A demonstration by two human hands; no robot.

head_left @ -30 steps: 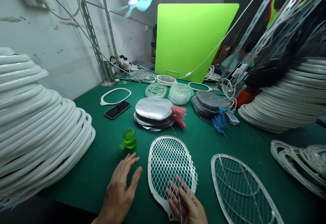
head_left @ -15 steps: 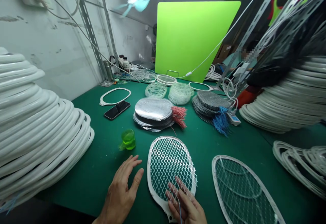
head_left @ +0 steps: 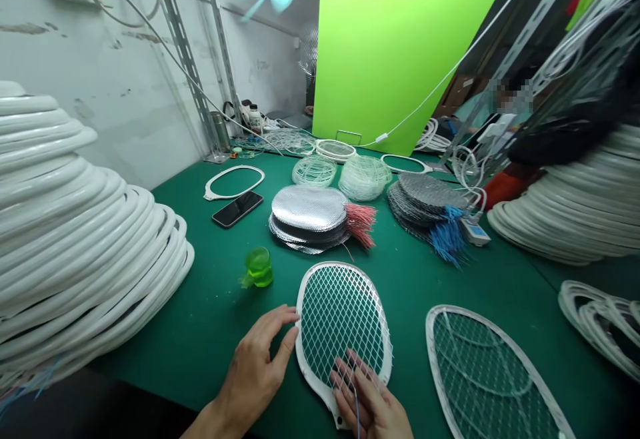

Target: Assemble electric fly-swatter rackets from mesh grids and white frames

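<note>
A white oval racket frame [head_left: 301, 352] lies on the green table with a silvery diamond-pattern metal mesh [head_left: 345, 312] over it. My right hand [head_left: 373, 402] holds the mesh near its lower right edge; the mesh lines cross over the fingertips. A thin blue wire [head_left: 357, 409] hangs down by the fingers. At the frame's left rim is my left hand [head_left: 260, 359], thumb and fingers apart, fingertips touching or almost touching the rim. Right of these lies a second white racket frame [head_left: 434, 359] with netting across it.
Tall stacks of white frames [head_left: 100, 239] stand at left and of similar frames [head_left: 570, 206] at right. Ahead sit silver mesh sheets [head_left: 310, 209] with red wires, dark mesh sheets [head_left: 425, 202] with blue wires, a green tape dispenser [head_left: 259, 267] and a phone [head_left: 237, 210]. A person is behind, right.
My left hand has moved right, to the frame's left rim. My right hand stays at the mesh. The view has shifted slightly, so the surroundings sit a little further right.
</note>
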